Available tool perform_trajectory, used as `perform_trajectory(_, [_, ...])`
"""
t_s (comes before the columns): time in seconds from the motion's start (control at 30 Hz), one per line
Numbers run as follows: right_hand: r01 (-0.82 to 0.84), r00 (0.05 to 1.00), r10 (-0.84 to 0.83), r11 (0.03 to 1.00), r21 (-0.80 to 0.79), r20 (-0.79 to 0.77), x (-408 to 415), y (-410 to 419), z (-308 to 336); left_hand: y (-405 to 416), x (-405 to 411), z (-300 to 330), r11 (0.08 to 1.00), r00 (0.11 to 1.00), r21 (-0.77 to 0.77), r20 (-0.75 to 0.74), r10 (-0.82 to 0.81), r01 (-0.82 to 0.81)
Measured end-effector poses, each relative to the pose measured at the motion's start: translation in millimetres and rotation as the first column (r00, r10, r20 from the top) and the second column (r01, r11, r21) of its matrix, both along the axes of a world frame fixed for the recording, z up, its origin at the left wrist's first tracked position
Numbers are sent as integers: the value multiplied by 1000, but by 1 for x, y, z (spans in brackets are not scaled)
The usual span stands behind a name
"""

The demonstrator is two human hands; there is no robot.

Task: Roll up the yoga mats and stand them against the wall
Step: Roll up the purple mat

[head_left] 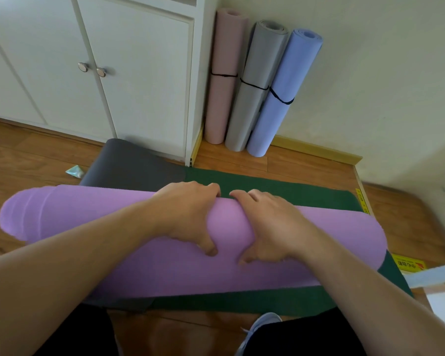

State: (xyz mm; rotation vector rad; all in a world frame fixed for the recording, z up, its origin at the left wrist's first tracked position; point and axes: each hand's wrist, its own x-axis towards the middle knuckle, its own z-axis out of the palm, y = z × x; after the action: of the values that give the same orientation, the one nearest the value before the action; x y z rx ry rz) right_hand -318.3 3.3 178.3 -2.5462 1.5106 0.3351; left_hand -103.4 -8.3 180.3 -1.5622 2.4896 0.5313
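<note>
**Purple mat under both hands, roll nearly closed**

Wood floor (242,160) fills the middle band of the frame, bounded at upper left by a white cabinet (129,73) and at upper right by a pale wall (370,73) with a yellow skirting board (316,149). In the corner at upper centre, three rolled mats stand against the wall — pink mat (225,73), grey mat (257,83), blue mat (283,93) — each cinched with a black band.

Across the centre lies the purple mat (100,227), rolled into a thick cylinder on top of a flat green mat (280,188); a dark grey mat (129,163) lies flat beside the green one, left of centre. The left hand (188,214) and right hand (270,222) sit side by side on the middle of the roll, fingers curled over its far side, thumbs pressed on the near side — both clamped on the purple mat.

Judgement: the step in hand is tightening and finishing this roll. The left end shows stepped layers, so the roll looks telescoped there; squaring that end before lifting would help it stand. Hands spread wider would likely control the ends better.

Clearances: free wall remains right of the blue mat, above the skirting. The cabinet corner at centre and the raised threshold edge at right narrow the path. A small crumpled wrapper (75,172) lies on the floor at left.
</note>
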Motion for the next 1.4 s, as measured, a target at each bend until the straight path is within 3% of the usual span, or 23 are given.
perform_trajectory(0.13, [-26, 998, 28, 999, -31, 50, 2, -2, 3, 3, 3, 2, 997, 1000, 70, -6, 13, -13])
perform_trajectory(0.3, [55, 996, -57, 998, 21, 74, -3, -7, 7, 12, -6, -6, 981, 983, -146, 150, -105, 127])
perform_trajectory(0.47, [95, 987, -109, 988, 123, 116, -8, -6, 7, 10, -11, -13, 969, 992, -217, 81, -101, 116])
perform_trajectory(0.63, [2, 1000, -2, 1000, -8, -13, -5, -3, 3, -1, 1, -3, 1000, 1000, -29, -18, 5, -5])
perform_trajectory(0.73, [-17, 1000, 17, 999, -29, 4, 0, -5, 1, 1, 3, -1, 999, 1000, 40, -18, 14, -13])
perform_trajectory(0.9, [24, 999, -21, 998, -54, 42, -2, -10, 7, 13, -9, -12, 979, 991, -174, 100, -93, 109])
perform_trajectory(1.1, [90, 993, -96, 993, 78, 74, -4, -5, 8, 11, -16, -20, 964, 989, -238, 113, -96, 120])
perform_trajectory(1.27, [5, 1000, -6, 1000, -14, -28, -5, -2, 4, 0, -4, -5, 997, 1000, -78, 4, -9, 10])
perform_trajectory(1.4, [-32, 999, 31, 996, -78, -9, 1, -5, 2, 1, 3, -4, 1000, 1000, 6, -1, 23, -23])
